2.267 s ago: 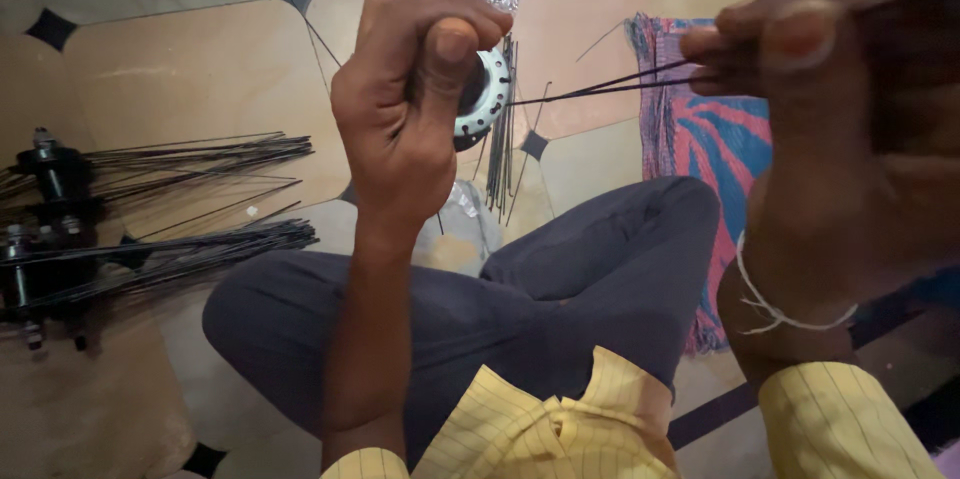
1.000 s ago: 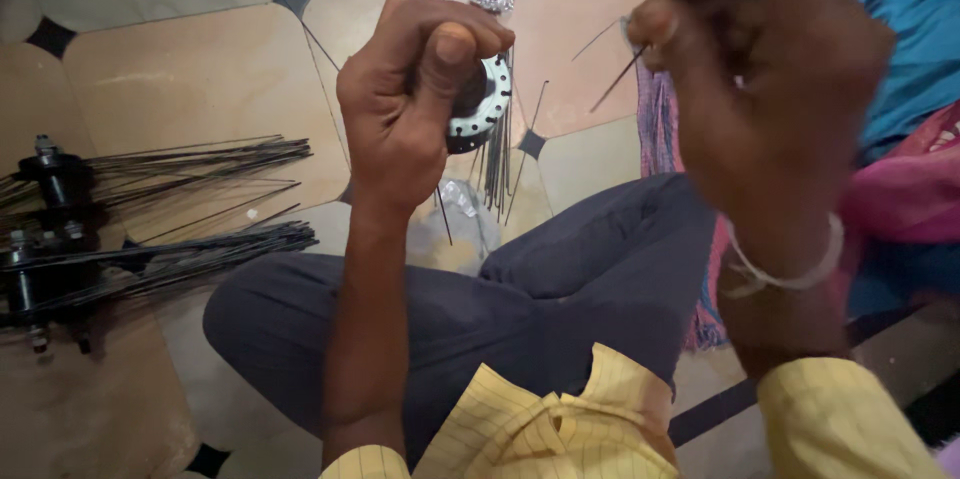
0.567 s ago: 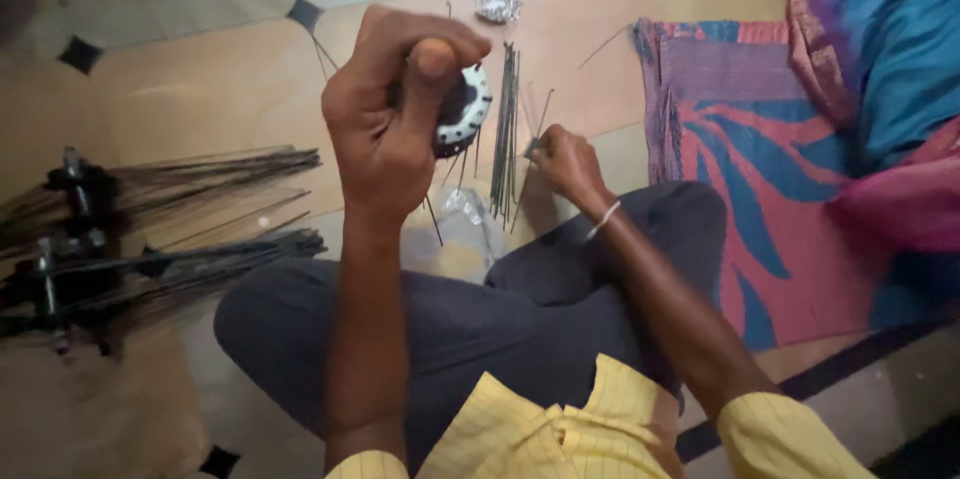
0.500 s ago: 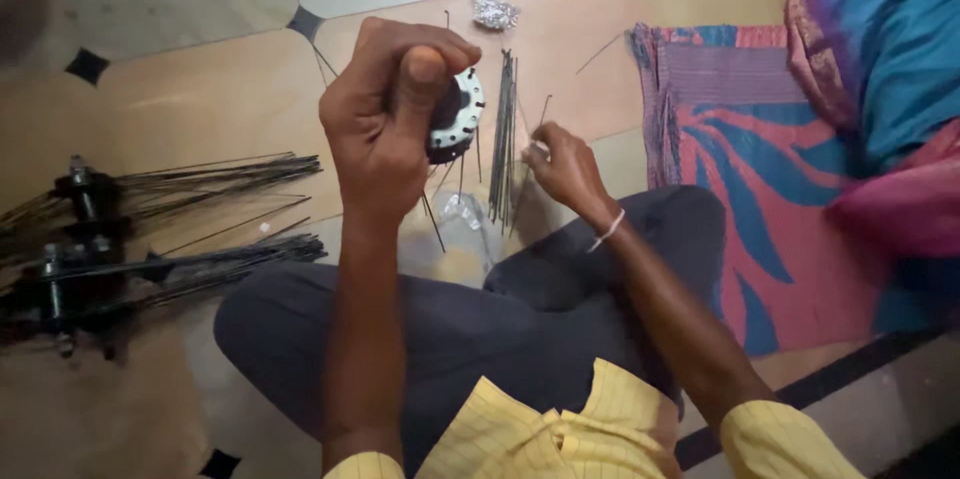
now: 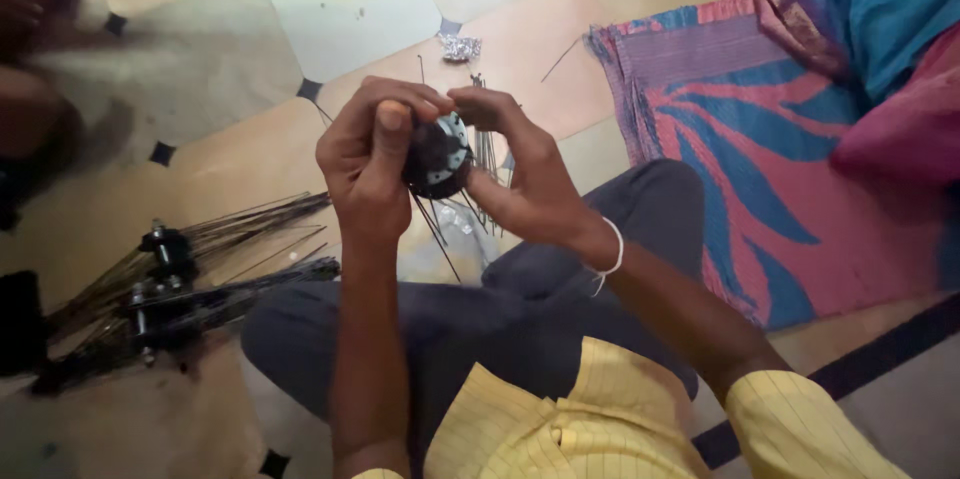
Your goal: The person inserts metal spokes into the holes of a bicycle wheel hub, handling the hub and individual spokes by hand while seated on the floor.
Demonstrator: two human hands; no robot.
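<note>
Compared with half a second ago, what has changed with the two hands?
The right hand left the loose spokes on the floor and rose to the black hub, its fingers now touching it. The left hand grips the hub as before. The spoked hubs stayed on the floor.

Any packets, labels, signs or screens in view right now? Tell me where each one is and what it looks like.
Crumpled foil wrapper: on the floor tile beyond the hands, small, silvery.
Clear plastic bag: on the floor below the wheel hub, by the knee, flat, see-through.
No labels, signs or screens show.
</note>
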